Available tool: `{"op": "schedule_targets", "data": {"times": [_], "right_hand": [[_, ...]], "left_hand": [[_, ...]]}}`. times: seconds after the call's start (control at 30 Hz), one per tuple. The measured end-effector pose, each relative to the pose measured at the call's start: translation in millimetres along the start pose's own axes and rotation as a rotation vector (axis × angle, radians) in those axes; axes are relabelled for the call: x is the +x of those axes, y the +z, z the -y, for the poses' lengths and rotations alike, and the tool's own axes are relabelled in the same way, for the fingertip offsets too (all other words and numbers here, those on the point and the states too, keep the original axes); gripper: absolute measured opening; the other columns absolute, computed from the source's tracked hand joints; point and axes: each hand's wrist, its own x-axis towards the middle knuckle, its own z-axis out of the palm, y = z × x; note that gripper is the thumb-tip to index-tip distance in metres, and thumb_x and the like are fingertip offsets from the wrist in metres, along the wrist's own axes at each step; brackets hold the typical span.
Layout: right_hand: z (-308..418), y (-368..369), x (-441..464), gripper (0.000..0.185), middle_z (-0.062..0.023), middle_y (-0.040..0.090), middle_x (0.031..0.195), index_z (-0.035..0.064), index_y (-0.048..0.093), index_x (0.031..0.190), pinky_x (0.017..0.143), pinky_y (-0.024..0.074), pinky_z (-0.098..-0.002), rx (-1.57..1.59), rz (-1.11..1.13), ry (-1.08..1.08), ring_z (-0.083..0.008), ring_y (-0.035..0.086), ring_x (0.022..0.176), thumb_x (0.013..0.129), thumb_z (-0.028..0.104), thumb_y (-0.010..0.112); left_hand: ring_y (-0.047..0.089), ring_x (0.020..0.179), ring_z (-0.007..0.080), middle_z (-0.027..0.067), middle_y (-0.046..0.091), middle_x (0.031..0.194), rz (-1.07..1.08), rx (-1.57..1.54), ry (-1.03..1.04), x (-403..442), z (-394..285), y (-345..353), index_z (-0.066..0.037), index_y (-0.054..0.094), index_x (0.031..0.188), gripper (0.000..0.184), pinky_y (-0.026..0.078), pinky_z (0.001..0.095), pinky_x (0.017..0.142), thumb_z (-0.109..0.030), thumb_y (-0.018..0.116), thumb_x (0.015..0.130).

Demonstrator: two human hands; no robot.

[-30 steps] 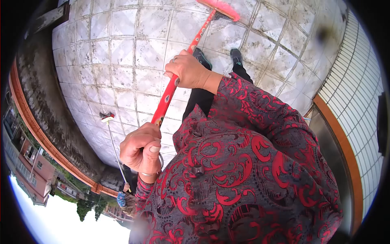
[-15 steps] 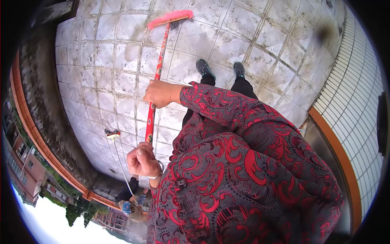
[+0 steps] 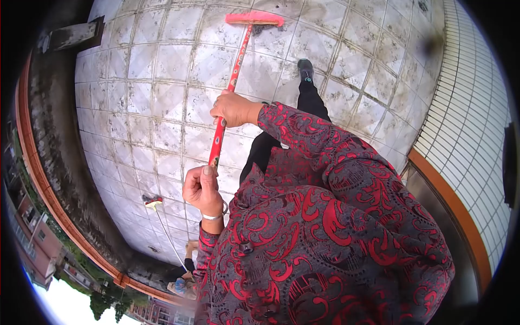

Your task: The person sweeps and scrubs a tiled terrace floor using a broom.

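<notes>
i watch over a stained tiled floor (image 3: pixel 141 135); if that grime is slick, a step could slide. beside the low wall (image 3: pixel 59 162), another person (image 3: pixel 184 284) is at a second broom (image 3: pixel 154 203), well apart from us; an overly wide swing leftward could bring the two handles together. the red broom (image 3: pixel 217 140) slants ahead, its pink head (image 3: pixel 254 20) down on the tiles, where a rough joint could snag the bristles. one dark shoe (image 3: pixel 305 70) stands right of the handle, so a pull too close could knock it. the right hand (image 3: pixel 234 110) has its fingers wrapped mid-handle; the left hand (image 3: pixel 202 190) has its own curled at the upper end, and a slack hold there could let the handle twist.
</notes>
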Motion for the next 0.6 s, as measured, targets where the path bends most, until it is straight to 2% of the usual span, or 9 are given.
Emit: {"op": "schedule_targets", "data": {"times": [0.07, 0.17, 0.23, 0.37, 0.4, 0.5, 0.53, 0.57, 0.6], "right_hand": [[10.5, -0.3, 8.9, 0.009, -0.0051, 0.058, 0.062, 0.0133, 0.055, 0.064, 0.075, 0.0375, -0.0364, 0.050, 0.127, -0.030, -0.0258, 0.057, 0.068, 0.065, 0.017, 0.063], [-4.0, -19.9, 13.2, 0.009, -0.0051, 0.057, 0.061, 0.0130, 0.055, 0.063, 0.075, 0.0376, -0.0359, 0.045, 0.160, -0.039, -0.0258, 0.057, 0.067, 0.062, 0.016, 0.064], [-24.9, -47.0, 13.1, 0.013, -0.0058, 0.057, 0.060, 0.0121, 0.055, 0.062, 0.074, 0.0385, -0.0364, 0.048, 0.034, -0.022, -0.0267, 0.057, 0.066, 0.067, 0.020, 0.063], [-73.9, -115.9, -3.7, 0.023, -0.0069, 0.055, 0.059, 0.0102, 0.053, 0.061, 0.072, 0.0396, -0.0371, 0.099, -0.282, 0.024, -0.0278, 0.055, 0.065, 0.076, 0.026, 0.062], [-84.7, -141.2, -12.4, 0.024, -0.0070, 0.054, 0.059, 0.0100, 0.053, 0.061, 0.072, 0.0395, -0.0372, 0.102, -0.332, 0.048, -0.0278, 0.055, 0.065, 0.077, 0.026, 0.062], [-128.4, -189.3, -51.7, 0.017, -0.0056, 0.056, 0.060, 0.0114, 0.055, 0.063, 0.072, 0.0394, -0.0372, 0.045, -0.410, 0.169, -0.0257, 0.057, 0.067, 0.072, 0.022, 0.064], [-143.6, -202.2, -71.4, 0.022, -0.0057, 0.055, 0.059, 0.0116, 0.055, 0.062, 0.072, 0.0390, -0.0375, 0.022, -0.441, 0.222, -0.0258, 0.056, 0.066, 0.075, 0.027, 0.065], [-158.4, -214.3, -94.1, 0.027, -0.0058, 0.055, 0.058, 0.0118, 0.054, 0.061, 0.072, 0.0387, -0.0379, -0.004, -0.470, 0.280, -0.0258, 0.056, 0.066, 0.077, 0.031, 0.065], [-171.9, -227.1, -117.8, 0.025, -0.0064, 0.053, 0.058, 0.0107, 0.056, 0.063, 0.071, 0.0390, -0.0375, -0.006, -0.511, 0.324, -0.0267, 0.055, 0.065, 0.076, 0.029, 0.066]], "left_hand": [[0.033, 0.045, 0.0027, 0.0077, 0.057, 0.064, -0.066, 0.026, 0.028, -12.5, -4.1, 1.1, -0.001, 0.052, 0.076, 0.017, 0.029, 0.0186, 0.044, -0.011, 0.058, 0.089], [0.036, 0.045, 0.0049, 0.0053, 0.052, 0.057, -0.189, 0.116, 0.005, 0.9, -11.8, 32.6, -0.001, 0.050, 0.075, 0.019, 0.032, 0.0201, 0.045, -0.010, 0.057, 0.089], [0.036, 0.044, 0.0063, 0.0045, 0.048, 0.053, -0.114, 0.134, 0.115, 25.6, -25.1, 61.2, -0.001, 0.050, 0.075, 0.018, 0.033, 0.0206, 0.046, -0.009, 0.056, 0.090], [0.037, 0.043, 0.0053, 0.0086, 0.054, 0.056, 0.123, 0.170, 0.291, 71.8, -58.7, 143.1, 0.001, 0.052, 0.077, 0.014, 0.033, 0.0204, 0.044, -0.005, 0.057, 0.088], [0.039, 0.043, 0.0041, 0.0096, 0.058, 0.059, 0.155, 0.192, 0.294, 81.7, -65.3, 163.2, 0.002, 0.053, 0.078, 0.013, 0.032, 0.0194, 0.042, -0.005, 0.058, 0.088], [0.036, 0.043, 0.0078, 0.0039, 0.045, 0.049, 0.289, 0.229, 0.247, 108.0, -75.4, 225.6, 0.000, 0.049, 0.076, 0.016, 0.037, 0.0240, 0.045, -0.004, 0.052, 0.090], [0.037, 0.042, 0.0061, 0.0062, 0.050, 0.052, 0.314, 0.231, 0.183, 113.7, -73.7, 246.0, 0.000, 0.050, 0.077, 0.015, 0.034, 0.0220, 0.044, -0.004, 0.053, 0.090], [0.038, 0.042, 0.0046, 0.0083, 0.054, 0.055, 0.379, 0.182, 0.214, 119.5, -63.9, 267.7, 0.001, 0.051, 0.077, 0.013, 0.031, 0.0199, 0.042, -0.004, 0.054, 0.089], [0.038, 0.042, 0.0043, 0.0070, 0.054, 0.056, 0.444, 0.157, 0.197, 123.6, -57.1, 291.1, 0.001, 0.052, 0.077, 0.013, 0.031, 0.0196, 0.042, -0.003, 0.055, 0.089]]}}
